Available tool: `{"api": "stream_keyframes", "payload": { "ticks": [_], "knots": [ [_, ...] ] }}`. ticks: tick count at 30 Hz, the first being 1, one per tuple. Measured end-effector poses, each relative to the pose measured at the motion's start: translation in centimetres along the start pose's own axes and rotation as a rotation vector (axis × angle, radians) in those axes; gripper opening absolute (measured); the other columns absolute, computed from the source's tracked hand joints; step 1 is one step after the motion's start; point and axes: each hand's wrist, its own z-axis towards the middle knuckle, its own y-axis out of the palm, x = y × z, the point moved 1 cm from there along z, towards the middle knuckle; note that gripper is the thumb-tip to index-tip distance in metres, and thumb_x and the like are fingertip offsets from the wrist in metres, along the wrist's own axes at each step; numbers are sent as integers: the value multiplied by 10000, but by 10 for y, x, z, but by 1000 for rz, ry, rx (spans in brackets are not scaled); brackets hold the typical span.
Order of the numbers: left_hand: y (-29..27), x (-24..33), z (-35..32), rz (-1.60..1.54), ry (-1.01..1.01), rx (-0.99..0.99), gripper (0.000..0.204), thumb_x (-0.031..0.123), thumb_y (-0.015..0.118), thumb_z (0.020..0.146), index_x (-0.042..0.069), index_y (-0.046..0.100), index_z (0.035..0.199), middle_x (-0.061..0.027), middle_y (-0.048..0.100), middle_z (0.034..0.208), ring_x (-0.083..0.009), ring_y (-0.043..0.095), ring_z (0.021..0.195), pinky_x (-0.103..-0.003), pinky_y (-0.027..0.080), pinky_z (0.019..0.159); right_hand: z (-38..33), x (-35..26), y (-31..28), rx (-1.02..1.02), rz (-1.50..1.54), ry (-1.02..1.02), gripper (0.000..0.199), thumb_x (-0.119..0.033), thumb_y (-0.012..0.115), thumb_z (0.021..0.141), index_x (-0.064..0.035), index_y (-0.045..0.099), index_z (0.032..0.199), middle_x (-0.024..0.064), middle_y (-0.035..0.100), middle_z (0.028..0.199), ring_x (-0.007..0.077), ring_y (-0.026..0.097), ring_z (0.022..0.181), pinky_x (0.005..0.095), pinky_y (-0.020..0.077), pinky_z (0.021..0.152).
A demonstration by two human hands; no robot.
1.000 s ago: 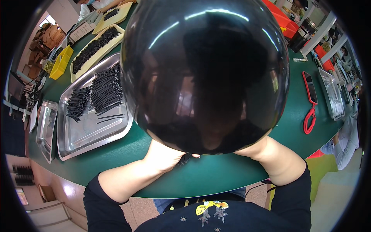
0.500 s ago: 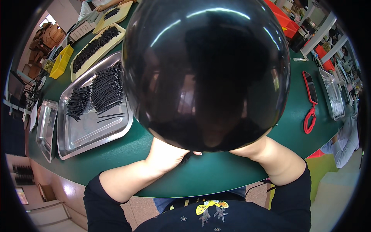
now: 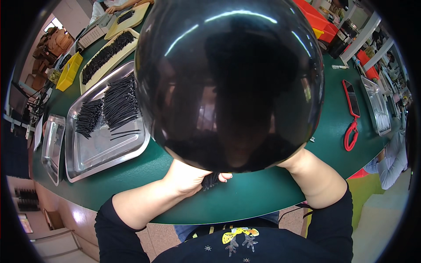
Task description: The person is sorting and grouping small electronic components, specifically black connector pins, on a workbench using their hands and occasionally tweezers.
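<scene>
A large, glossy black dome [image 3: 232,101] hangs over the middle of the table and covers much of both hands. My left hand [image 3: 189,176] shows below its lower left rim, closed around a bundle of thin black wires [image 3: 210,180]. The lower ends of the bundle stick out between my palm and a fingertip. Only the wrist side of my right hand [image 3: 293,160] shows at the dome's lower right; its fingers are hidden. To the left, a metal tray [image 3: 105,155] holds two heaps of similar black wires [image 3: 119,101], with a few lying loose.
A narrow metal tray [image 3: 53,147] stands at far left. Beyond are a cream tray of black pieces [image 3: 107,56] and a yellow bin [image 3: 70,71]. Rightward lie a red-cased phone [image 3: 351,100] with strap and another metal tray [image 3: 376,105]. Another person's hand [image 3: 115,8] is at the far edge.
The dome appears shifted slightly left. More of the wire bundle shows beside my left hand. My right hand has moved a little right and away from me.
</scene>
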Motion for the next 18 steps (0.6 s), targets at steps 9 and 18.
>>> {"api": "stream_keyframes", "payload": {
  "ticks": [9,18],
  "knots": [
    [4,4,0,-279,-130,-176,147,109,530,793,-20,545,861,-107,542,612,-159,536,555,-258,441,523,0,-4,-3,-253,355,285,158,-57,539,765,37,546,892,38,555,715,66,495,630,197,394,561],
    [-3,1,-4,-126,-246,91,114,73,535,786,-20,565,845,-115,590,682,-177,576,591,-272,482,549,-4,-15,-6,-32,265,373,133,-27,410,778,25,513,845,23,508,626,54,438,544,196,376,511]
  ]
}}
